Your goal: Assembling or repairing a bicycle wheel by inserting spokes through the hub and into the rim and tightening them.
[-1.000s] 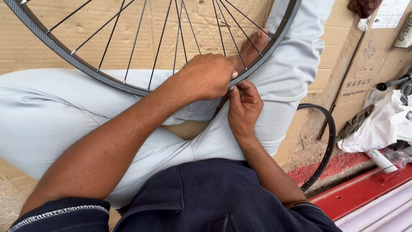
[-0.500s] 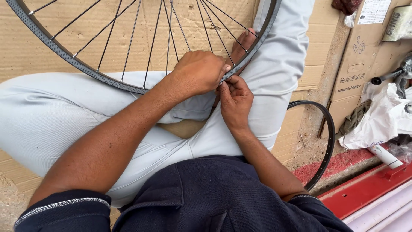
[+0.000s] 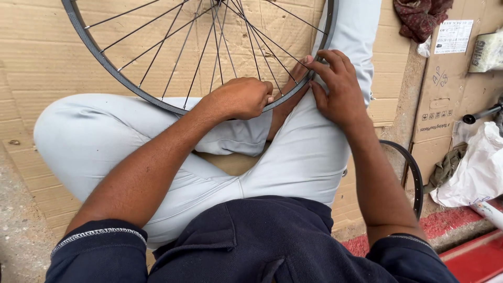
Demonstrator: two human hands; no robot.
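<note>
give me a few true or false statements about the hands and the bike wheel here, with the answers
1. The left hand is closed over the rim of the spoked wheel. True.
2. The right hand lies flat on the cardboard, away from the wheel. False: its fingers touch the rim at the wheel's lower right.
3. A tyre is mounted on the wheel. False: the rim is bare; a loose black tyre lies beside the person's right leg.
4. The person sits cross-legged on flattened cardboard. True.
5. The wheel rests over the person's light trousers. True.
6. The white plastic bag lies between the two hands. False: it is at the right edge, beyond the tyre.
</note>
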